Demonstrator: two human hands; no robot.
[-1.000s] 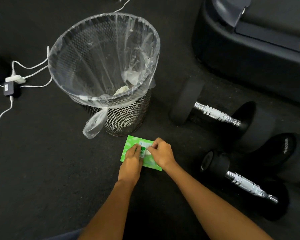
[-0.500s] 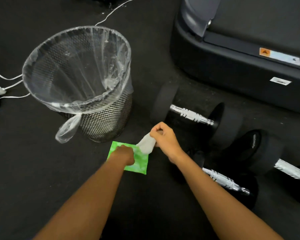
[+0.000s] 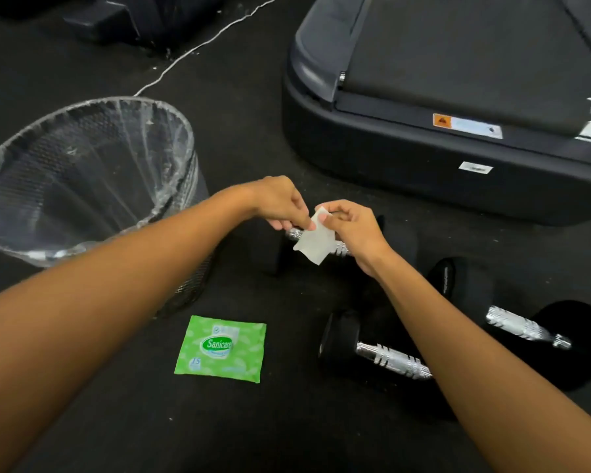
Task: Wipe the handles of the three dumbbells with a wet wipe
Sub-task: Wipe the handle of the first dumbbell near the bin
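A white wet wipe (image 3: pixel 314 241) hangs between both my hands, above the chrome handle of the far dumbbell (image 3: pixel 294 233). My left hand (image 3: pixel 280 201) pinches its left edge and my right hand (image 3: pixel 352 227) pinches its top corner. A second dumbbell (image 3: pixel 389 360) lies nearer to me, its right end hidden under my right forearm. The third dumbbell (image 3: pixel 522 327) lies to the right. The green wipe pack (image 3: pixel 220 349) rests flat on the black floor, apart from both hands.
A mesh bin (image 3: pixel 82 186) with a clear liner stands at the left, partly behind my left forearm. A black treadmill base (image 3: pixel 423 148) fills the upper right. A white cable (image 3: pixel 198 49) runs across the floor at the top.
My left hand let go of the green pack and came up to the wipe. Both hands moved with the wipe away from the pack, over the far dumbbell's handle. The view shifted.
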